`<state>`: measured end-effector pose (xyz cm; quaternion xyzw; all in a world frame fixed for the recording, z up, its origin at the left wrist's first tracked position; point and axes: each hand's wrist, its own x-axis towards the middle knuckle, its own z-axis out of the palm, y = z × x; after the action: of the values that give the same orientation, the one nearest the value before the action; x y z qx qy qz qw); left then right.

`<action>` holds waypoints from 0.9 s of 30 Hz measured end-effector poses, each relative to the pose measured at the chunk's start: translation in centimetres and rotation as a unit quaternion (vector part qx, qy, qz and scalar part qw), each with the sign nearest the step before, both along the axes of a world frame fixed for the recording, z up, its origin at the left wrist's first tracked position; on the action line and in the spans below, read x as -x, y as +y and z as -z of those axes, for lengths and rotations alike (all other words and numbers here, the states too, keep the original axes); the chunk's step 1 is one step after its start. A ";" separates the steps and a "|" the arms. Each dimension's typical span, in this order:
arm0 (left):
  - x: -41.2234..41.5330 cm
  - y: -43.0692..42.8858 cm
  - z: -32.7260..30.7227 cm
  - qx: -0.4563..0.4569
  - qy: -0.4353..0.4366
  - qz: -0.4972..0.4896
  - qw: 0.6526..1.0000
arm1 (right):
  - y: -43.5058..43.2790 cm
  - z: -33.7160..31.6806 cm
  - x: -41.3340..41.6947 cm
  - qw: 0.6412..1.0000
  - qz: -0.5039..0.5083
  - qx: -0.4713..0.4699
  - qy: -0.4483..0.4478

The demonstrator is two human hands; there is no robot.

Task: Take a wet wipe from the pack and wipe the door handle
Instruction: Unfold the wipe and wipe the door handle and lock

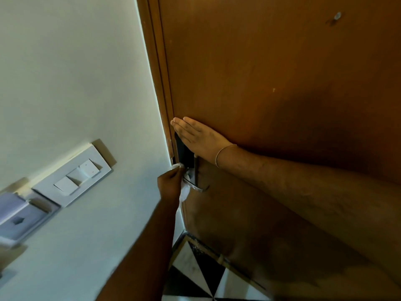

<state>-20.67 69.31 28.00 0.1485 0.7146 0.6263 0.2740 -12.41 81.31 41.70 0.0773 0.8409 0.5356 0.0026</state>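
Card unit [20, 216]: far left on wall, pale lilac/grey w/ a dark arrow mark; blurred, use unclear.
Switch plate [72, 175]: white, on the wall [71, 83] just right of card unit; a few rocker switches, not part of job.
Left hand [170, 184]: comes up from bottom centre, fingers pinched shut around the wipe, pressed at the door's latch edge.
Wet wipe [184, 193]: white, bunched; top bit pokes out above the fingers against the lock, a tail hangs below the palm. Judging by look: v. light, soft, limp, damp, so it folds to any shape and could tear or slip if held by a corner. Best held as a wad under the fingertips so pressure goes thru it.
Lock body [184, 154]: black panel on door edge, partly under the right hand.
Door handle [194, 186]: slim silver lever, glossy, sticking out below the lock, just right of left hand, touching or v. near the wipe. Prob. rigid, smooth, slick when wet; wrap wipe round lever and slide along it.
Right hand [195, 135]: flat, fingers straight and together, holding nothing, palm on the door [271, 72] above the lock; thin band at wrist. Seems to steady the door.
Floor [206, 274]: black/white tiles, bottom.
Pack: not in view.
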 end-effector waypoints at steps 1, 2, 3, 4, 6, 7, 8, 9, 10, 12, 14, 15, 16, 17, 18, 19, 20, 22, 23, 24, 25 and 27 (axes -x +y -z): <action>-0.7 -0.2 0.1 0.002 -0.014 -0.020 1.000 | 0.0 -0.1 0.0 1.000 0.002 0.001 -0.001; -1.5 -0.4 0.5 0.001 -0.031 -0.049 0.998 | 0.0 -0.1 0.0 1.000 0.002 0.003 0.000; -2.5 -0.8 0.8 -0.009 -0.058 -0.082 0.995 | -0.1 -0.1 0.0 1.000 0.002 0.003 -0.001; -3.4 -1.0 1.1 -0.021 -0.088 -0.111 0.990 | -0.1 -0.1 0.0 1.000 0.003 0.001 -0.002; -5.6 -1.4 1.5 -0.037 -0.126 -0.148 0.980 | -0.4 -0.2 0.1 1.000 0.007 -0.001 -0.009; -6.5 -1.5 1.5 -0.038 -0.148 -0.148 0.977 | -0.4 -0.2 0.1 1.000 0.007 -0.003 -0.010; -7.3 -1.8 1.4 -0.041 -0.173 -0.147 0.973 | -0.5 -0.3 0.2 1.000 0.005 -0.003 -0.009; -8.0 -1.9 1.3 -0.032 -0.203 -0.136 0.969 | -0.4 -0.3 0.1 1.000 0.006 -0.002 -0.009; -8.5 -2.1 1.2 -0.030 -0.238 -0.116 0.964 | -0.5 -0.4 0.1 1.000 0.006 -0.001 -0.010; -9.5 -2.3 1.3 -0.010 -0.287 -0.070 0.955 | -0.4 -0.4 -0.1 1.000 0.008 0.004 -0.012; -10.6 -2.4 0.9 0.014 -0.290 -0.064 0.955 | -0.4 -0.3 -0.1 1.000 0.012 0.013 -0.014; -11.1 -2.4 0.7 0.025 -0.277 -0.063 0.959 | -0.4 -0.2 -0.1 1.000 0.012 0.016 -0.016; -11.7 -2.2 0.4 0.028 -0.258 -0.056 0.964 | -0.4 -0.3 -0.1 1.000 0.013 0.020 -0.018; -12.2 -2.0 0.1 0.021 -0.242 -0.056 0.968 | -0.3 -0.4 -0.2 0.999 0.013 0.023 -0.020; -12.7 -1.9 -0.1 0.011 -0.240 -0.058 0.969 | -0.3 -0.4 -0.3 0.999 0.013 0.023 -0.020; -13.0 -1.6 -0.1 -0.004 -0.245 -0.064 0.967 | -0.3 -0.5 -0.3 0.999 0.013 0.020 -0.022; -13.3 -1.6 -0.1 -0.006 -0.248 -0.066 0.966 | -0.3 -0.5 -0.4 0.999 0.012 0.019 -0.024; -13.5 -1.6 0.0 0.002 -0.245 -0.068 0.967 | -0.4 -0.6 -0.4 0.999 0.009 0.016 -0.026; -13.5 -1.7 0.2 -0.005 -0.235 -0.078 0.969 | -0.5 -0.6 -0.4 1.000 0.009 0.013 -0.025; -13.7 -1.9 0.2 -0.011 -0.231 -0.088 0.969 | -0.5 -0.6 -0.4 1.000 0.007 0.012 -0.024; -13.9 -2.1 0.4 -0.011 -0.220 -0.098 0.970 | -0.5 -0.6 -0.4 1.000 0.006 0.011 -0.022; -14.2 -2.5 0.7 -0.010 -0.195 -0.113 0.974 | -0.5 -0.5 -0.5 1.000 0.005 0.015 -0.017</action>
<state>-6.42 66.78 27.32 -0.0552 0.6532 0.6776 0.3335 -11.86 80.79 42.19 0.0721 0.8481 0.5245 0.0207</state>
